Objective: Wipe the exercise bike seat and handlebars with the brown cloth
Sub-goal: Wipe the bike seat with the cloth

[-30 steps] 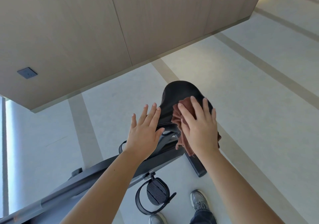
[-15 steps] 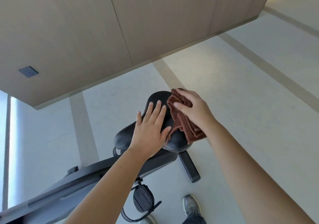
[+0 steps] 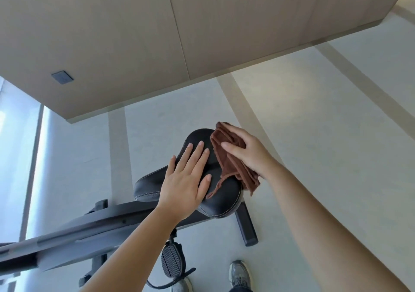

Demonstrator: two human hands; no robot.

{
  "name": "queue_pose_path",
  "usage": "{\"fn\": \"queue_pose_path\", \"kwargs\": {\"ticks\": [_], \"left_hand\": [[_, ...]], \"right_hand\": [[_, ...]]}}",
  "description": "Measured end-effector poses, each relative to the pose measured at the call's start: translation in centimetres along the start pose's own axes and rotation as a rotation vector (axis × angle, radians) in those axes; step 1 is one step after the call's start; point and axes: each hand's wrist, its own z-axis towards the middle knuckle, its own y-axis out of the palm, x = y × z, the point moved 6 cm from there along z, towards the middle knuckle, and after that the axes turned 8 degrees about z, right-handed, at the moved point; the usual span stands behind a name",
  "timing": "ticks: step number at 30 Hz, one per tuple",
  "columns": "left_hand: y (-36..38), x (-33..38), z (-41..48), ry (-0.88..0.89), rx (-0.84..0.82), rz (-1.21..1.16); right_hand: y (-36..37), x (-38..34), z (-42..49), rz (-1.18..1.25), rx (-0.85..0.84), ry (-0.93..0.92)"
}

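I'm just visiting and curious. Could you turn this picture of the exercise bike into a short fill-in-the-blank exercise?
1. The right hand holds a ____ cloth.
2. The left hand lies flat on the bike's black ____.
3. Lower down on the bike hangs a ribbed black ____.
Missing words: brown; seat; pedal.
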Motion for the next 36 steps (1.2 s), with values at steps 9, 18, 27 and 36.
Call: {"fn": "queue_pose_path", "kwargs": {"ticks": [9,18,27,36], "left_hand": [[-0.3,0.2,0.1,-0.013,-0.005,0.025],[-0.5,0.3,0.0,-0.021,0.008,0.028],[-0.6,0.4,0.2,-0.034,-0.001,0.034],[-0.5,0.4,0.0,-0.039,-0.010,0.034]], "right_hand": [[0.0,1.6,-2.0,-0.033,0.012,-0.138],[0.0,1.1,1.5,0.051,-0.097,-0.018],[0.2,1.0,-0.7,-0.064,0.054,-0.156],[0.8,1.8,-5.2,-0.049,0.169,-0.176]]}}
